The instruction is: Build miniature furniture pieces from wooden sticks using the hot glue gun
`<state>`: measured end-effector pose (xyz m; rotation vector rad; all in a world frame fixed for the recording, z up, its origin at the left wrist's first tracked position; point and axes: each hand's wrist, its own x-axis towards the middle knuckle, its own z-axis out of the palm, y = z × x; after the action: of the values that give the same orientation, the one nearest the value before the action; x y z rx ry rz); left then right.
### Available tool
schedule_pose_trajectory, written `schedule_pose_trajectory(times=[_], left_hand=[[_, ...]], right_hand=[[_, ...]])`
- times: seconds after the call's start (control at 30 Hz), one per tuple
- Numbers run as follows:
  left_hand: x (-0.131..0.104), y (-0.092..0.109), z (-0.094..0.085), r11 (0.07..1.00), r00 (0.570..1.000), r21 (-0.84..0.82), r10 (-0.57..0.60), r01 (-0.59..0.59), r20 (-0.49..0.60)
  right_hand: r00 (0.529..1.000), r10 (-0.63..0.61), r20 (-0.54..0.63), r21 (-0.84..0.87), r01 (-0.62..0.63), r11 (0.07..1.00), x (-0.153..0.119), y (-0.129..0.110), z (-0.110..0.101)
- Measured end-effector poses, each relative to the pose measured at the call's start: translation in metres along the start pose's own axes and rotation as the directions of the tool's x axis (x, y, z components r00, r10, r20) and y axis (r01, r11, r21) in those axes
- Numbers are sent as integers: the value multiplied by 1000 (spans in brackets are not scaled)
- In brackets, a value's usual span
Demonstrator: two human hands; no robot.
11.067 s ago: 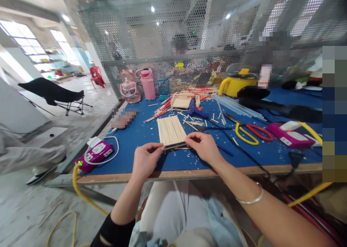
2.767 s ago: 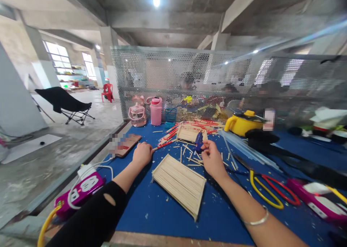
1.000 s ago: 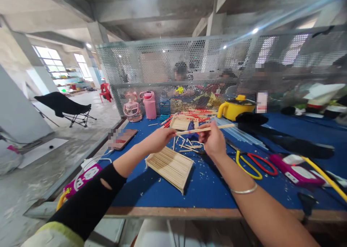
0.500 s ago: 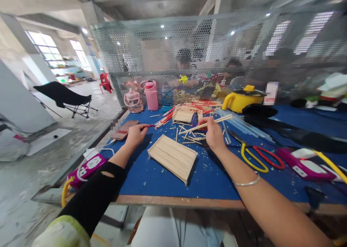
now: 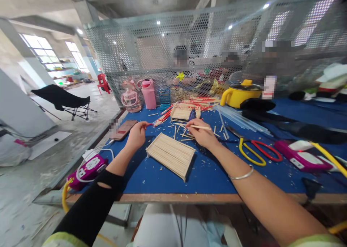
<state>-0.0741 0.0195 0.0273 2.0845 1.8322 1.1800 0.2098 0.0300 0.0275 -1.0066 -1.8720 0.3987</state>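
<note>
My left hand (image 5: 137,135) is closed in a pinch beside the phone, with a small purple-red tip showing at its fingers; what it belongs to is too small to name. My right hand (image 5: 201,133) is closed on a wooden stick (image 5: 199,127), above the scattered short stick pieces (image 5: 176,131). Between and below the hands lies a flat panel of wooden sticks (image 5: 170,154) with a raised frame. Behind my right hand stands a smaller stick structure (image 5: 180,113) with a dark blue object (image 5: 192,114) at its right end.
A phone (image 5: 124,130) and a purple power strip (image 5: 89,169) lie at the left. Two pink bottles (image 5: 149,95) stand at the back. Right are a yellow pot (image 5: 240,96), clear glue sticks (image 5: 244,122), scissors (image 5: 253,151) and another purple power strip (image 5: 300,156). People sit behind the mesh.
My right hand has moved left and slightly down, and the stick in it now lies more level. My left hand keeps its pinch. The view has shifted slightly.
</note>
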Motion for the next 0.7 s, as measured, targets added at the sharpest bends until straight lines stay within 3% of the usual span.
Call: schedule_pose_trajectory(times=[0.17, 0.27, 0.33, 0.43, 0.47, 0.57, 0.7], left_hand=[[0, 11, 1, 993, 989, -41, 117, -114, 85], [4, 33, 5, 972, 948, -102, 229, -211, 222], [6, 51, 10, 936, 864, -155, 352, -317, 361], [5, 74, 19, 858, 660, -197, 495, -474, 565], [4, 79, 21, 844, 620, -188, 503, -503, 602], [3, 84, 28, 848, 615, -142, 475, -510, 629], [0, 82, 31, 873, 654, -129, 442, -470, 614]], right_hand=[[970, -98, 224, -67, 116, 991, -1, 13, 2], [980, -50, 191, -156, 80, 984, 3, 16, -7], [996, 19, 86, -239, 3, 971, 8, 16, -18], [991, 127, -51, -339, -136, 931, 17, 12, -39], [986, 154, -60, -361, -165, 918, 18, 9, -46], [980, 199, 27, -394, -173, 903, 13, -7, -57], [920, 240, 311, -358, -120, 926, -12, -38, -48]])
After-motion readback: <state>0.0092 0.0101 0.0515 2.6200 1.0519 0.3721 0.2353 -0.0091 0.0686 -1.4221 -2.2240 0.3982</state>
